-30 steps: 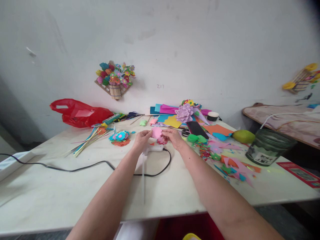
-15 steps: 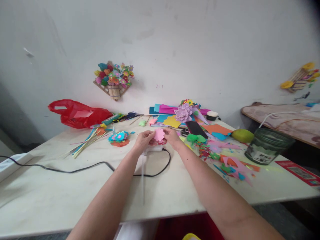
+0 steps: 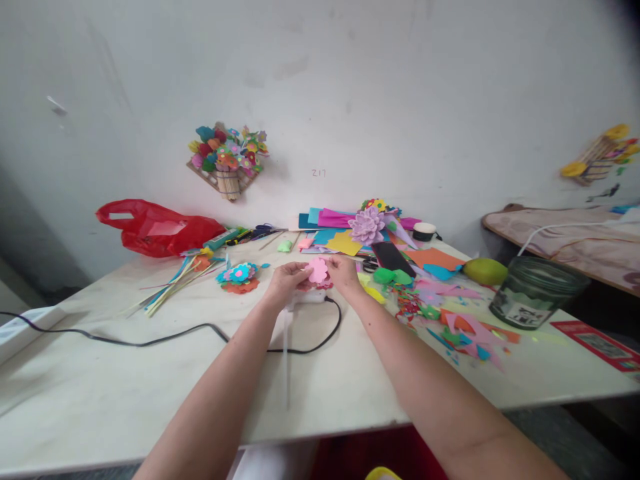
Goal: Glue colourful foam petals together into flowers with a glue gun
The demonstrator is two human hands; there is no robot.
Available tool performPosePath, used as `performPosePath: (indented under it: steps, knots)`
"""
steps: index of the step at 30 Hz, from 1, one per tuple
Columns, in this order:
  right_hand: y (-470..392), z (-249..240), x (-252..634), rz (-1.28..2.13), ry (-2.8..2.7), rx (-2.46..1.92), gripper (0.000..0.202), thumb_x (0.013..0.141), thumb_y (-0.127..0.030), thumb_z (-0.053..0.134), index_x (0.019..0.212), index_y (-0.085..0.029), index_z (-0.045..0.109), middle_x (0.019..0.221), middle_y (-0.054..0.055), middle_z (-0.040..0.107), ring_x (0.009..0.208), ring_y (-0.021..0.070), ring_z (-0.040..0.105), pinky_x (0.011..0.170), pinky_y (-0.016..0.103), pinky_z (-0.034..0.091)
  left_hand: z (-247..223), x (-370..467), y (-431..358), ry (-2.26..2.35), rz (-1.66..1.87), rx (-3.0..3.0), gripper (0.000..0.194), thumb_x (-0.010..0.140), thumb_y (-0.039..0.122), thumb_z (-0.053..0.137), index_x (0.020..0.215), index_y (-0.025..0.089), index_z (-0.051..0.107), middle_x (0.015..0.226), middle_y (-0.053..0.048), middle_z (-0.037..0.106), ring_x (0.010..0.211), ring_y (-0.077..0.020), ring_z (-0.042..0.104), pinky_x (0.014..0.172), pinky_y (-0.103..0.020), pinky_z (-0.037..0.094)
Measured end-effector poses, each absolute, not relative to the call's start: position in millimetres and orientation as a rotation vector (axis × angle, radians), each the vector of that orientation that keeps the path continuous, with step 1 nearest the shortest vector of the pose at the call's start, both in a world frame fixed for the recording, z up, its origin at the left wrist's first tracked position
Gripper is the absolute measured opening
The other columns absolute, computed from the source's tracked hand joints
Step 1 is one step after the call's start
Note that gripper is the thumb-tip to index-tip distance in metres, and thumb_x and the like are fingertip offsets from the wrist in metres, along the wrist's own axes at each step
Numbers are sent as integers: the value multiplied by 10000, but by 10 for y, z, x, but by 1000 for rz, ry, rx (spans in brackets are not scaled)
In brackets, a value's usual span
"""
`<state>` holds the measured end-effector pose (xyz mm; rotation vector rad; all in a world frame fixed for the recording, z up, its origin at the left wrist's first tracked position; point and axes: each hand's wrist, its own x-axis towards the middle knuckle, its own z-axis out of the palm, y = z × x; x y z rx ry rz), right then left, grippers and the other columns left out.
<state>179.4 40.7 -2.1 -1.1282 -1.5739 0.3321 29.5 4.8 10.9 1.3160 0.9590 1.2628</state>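
Note:
A pink flower-shaped piece [image 3: 318,271] is held up between my two hands over the middle of the table. My left hand [image 3: 286,283] pinches its left edge between thumb and fingers. On the other side, my right hand [image 3: 343,272] has its fingers closed at the piece's right edge. A darker pink layer shows just beneath it. Below my hands lies a white glue gun [image 3: 310,296] with a black cord, and a clear stick [image 3: 287,360] reaches from it toward the table's front. Blue layered flowers [image 3: 239,273] rest on an orange one to the left.
A red plastic bag [image 3: 160,230], thin strips and scissors [image 3: 263,231] are at the back left. Colored sheets, a purple flower [image 3: 367,225], a phone [image 3: 393,259] and scraps [image 3: 465,327] lie right of my hands. A green jar [image 3: 535,293] stands at the far right.
My right hand has shifted slightly at the edge of the pink piece, and the piece has moved a little to the left. My left hand has moved slightly left too.

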Motion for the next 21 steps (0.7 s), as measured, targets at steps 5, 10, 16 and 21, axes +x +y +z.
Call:
performPosePath:
  steps: [5, 10, 16, 21]
  knots:
    - [438, -38, 1894, 423, -1532, -1205, 311, 780, -372, 413, 547, -189, 509, 461, -12, 532, 473, 119, 492, 506, 219, 353, 97, 269, 78, 983, 1301, 1288, 369, 536, 348, 744, 771, 115, 580, 608, -7, 638, 547, -124, 618, 553, -236, 500]
    - [509, -118, 1964, 381, -1555, -1413, 223, 749, -293, 461, 583, -187, 564, 492, -5, 558, 512, 119, 511, 535, 218, 359, 89, 235, 98, 988, 1300, 1283, 338, 556, 363, 730, 718, 122, 557, 584, -22, 642, 574, -151, 636, 565, -252, 510]
    - [561, -163, 1981, 396, -1591, -1530, 205, 740, -287, 482, 613, -182, 604, 489, -10, 548, 513, 118, 503, 521, 216, 347, 77, 210, 110, 1001, 1290, 1311, 340, 593, 394, 702, 736, 127, 548, 603, -41, 653, 583, -166, 643, 548, -259, 513]
    - [575, -161, 1974, 305, -1652, -1615, 180, 729, -304, 513, 725, -182, 645, 655, 35, 634, 617, 147, 551, 556, 235, 365, 66, 214, 126, 991, 1306, 1287, 324, 591, 382, 706, 721, 130, 550, 590, -34, 651, 581, -160, 641, 555, -255, 514]
